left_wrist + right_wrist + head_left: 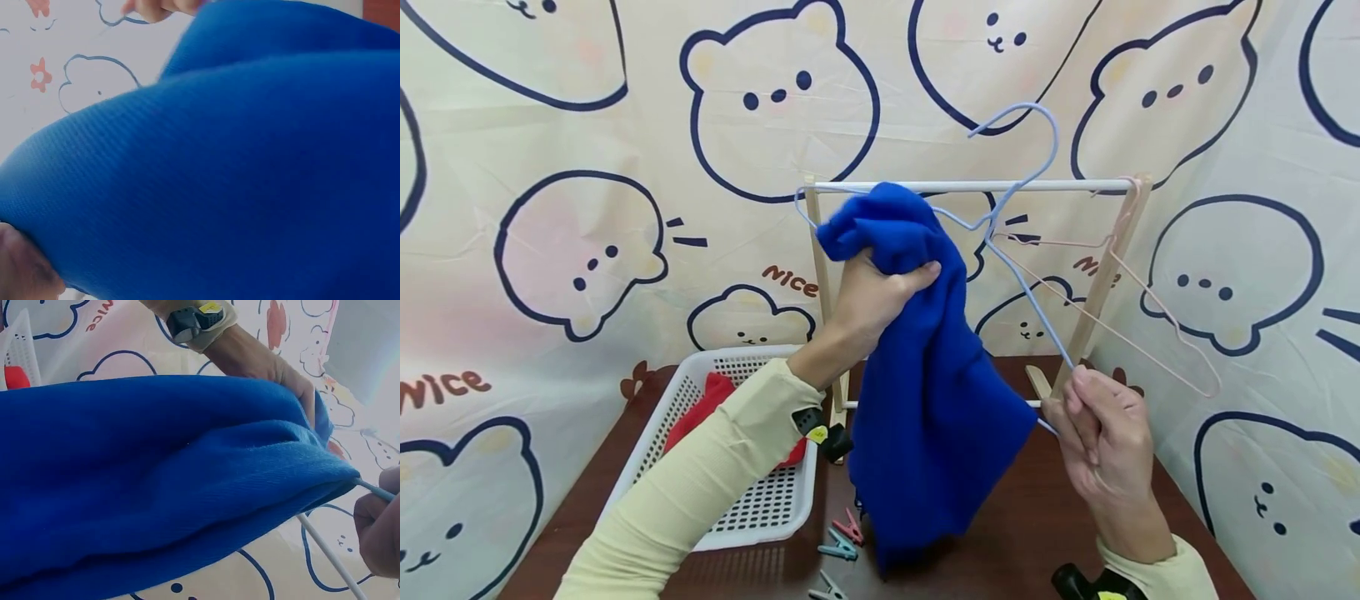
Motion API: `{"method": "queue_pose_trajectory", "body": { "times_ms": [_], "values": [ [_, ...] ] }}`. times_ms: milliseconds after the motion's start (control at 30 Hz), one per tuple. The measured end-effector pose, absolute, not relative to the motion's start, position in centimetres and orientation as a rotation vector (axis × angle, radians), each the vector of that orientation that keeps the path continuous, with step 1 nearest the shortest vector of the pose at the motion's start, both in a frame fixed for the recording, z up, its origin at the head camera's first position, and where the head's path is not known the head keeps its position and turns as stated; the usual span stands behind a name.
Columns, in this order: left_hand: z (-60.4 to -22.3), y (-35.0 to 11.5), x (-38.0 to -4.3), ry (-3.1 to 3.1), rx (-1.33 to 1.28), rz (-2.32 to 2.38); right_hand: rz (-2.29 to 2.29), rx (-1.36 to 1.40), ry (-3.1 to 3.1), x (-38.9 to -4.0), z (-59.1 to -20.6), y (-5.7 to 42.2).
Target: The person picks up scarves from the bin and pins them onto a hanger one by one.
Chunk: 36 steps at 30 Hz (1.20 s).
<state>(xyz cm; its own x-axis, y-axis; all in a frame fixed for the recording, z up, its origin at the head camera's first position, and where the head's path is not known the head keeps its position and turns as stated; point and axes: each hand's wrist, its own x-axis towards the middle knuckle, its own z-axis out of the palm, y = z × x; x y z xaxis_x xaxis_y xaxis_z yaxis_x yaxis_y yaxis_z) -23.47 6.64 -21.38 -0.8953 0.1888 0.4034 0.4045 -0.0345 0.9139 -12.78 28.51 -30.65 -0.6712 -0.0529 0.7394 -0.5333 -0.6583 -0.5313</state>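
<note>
Blue cloth (921,392) held in left hand (871,302), grip partly masked, pale-blue hanger (1037,305) pinched in right hand (1107,437), lower stretch mostly hidden.

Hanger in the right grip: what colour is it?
The hanger is pale blue; it shows best in the head view.

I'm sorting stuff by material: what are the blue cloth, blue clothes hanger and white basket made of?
The blue cloth looks like soft, matte fabric: it drapes in folds with fine ribbing; fibre unclear. The blue clothes hanger may be smooth coated wire: it's thin and bent. The white basket is probably moulded plastic, with even holes and a smooth rim.
</note>
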Motion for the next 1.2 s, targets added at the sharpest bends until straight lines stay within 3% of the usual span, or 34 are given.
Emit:
{"method": "queue_pose_trajectory", "body": {
  "times_ms": [233, 633, 833, 1200],
  "values": [
    [-21.2, 6.3, -24.0, -2.407, -0.350, -2.030, 2.183, 1.097, -1.331, -12.5, -30.5, 28.1],
    [-18.8, 5.5, -25.1, -2.580, -0.249, -1.931, 2.209, 1.002, -1.581, -11.8, -30.2, 28.3],
    [-18.5, 5.6, -25.8, -2.701, -0.245, -1.834, 2.313, 1.006, -1.520, -11.8, -30.6, 28.4],
    [-19.0, 5.9, -26.5, -3.147, -0.461, -1.161, 2.352, 1.070, -1.400, -11.3, -30.9, 27.9]
  ]
}}
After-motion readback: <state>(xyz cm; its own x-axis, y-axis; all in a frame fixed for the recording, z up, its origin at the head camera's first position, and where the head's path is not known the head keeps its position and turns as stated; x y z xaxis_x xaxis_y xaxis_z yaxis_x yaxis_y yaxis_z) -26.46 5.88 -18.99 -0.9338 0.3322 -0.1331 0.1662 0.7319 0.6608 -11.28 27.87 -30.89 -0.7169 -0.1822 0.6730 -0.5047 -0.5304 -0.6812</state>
